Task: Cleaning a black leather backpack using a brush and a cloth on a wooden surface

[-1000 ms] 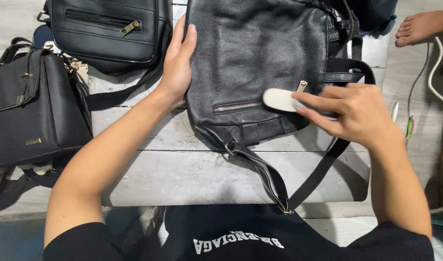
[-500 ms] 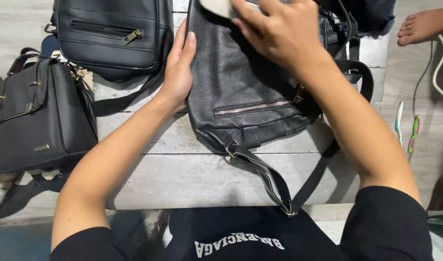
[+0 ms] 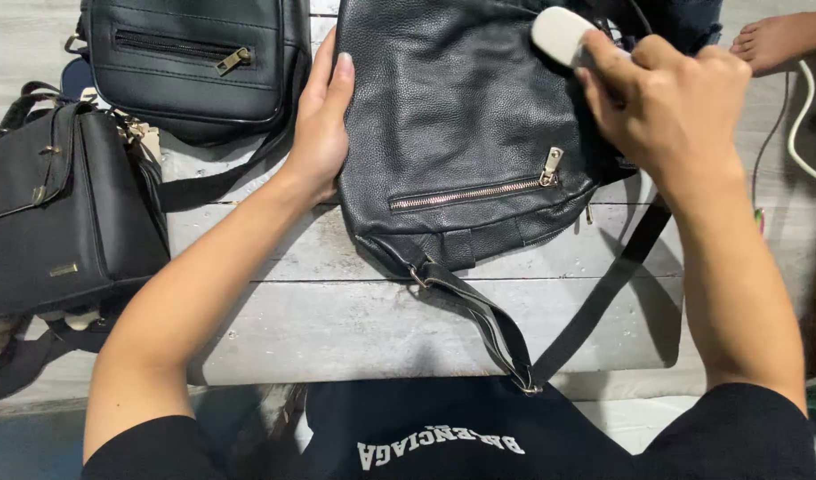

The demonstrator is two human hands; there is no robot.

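Pressing flat, the left hand (image 3: pixel 321 120) steadies the black leather bag (image 3: pixel 452 124) on the desk (image 3: pixel 337 311). Right hand (image 3: pixel 679 102) fingers grip a pale sponge (image 3: pixel 559 34) against it.

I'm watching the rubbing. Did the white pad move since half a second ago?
Yes. The white pad in the right hand went rightward across the black leather bag, now above the zipper pull.

We look down on a pale grey, weathered wooden tabletop (image 3: pixel 381 329) built of wide planks with dark seams between them. Its surface is worn and streaked white. Beyond its right edge we see a light floor (image 3: pixel 786 222), where a white cable (image 3: pixel 797 124) curves along. The light is even and soft, and it throws faint shadows onto the planks.
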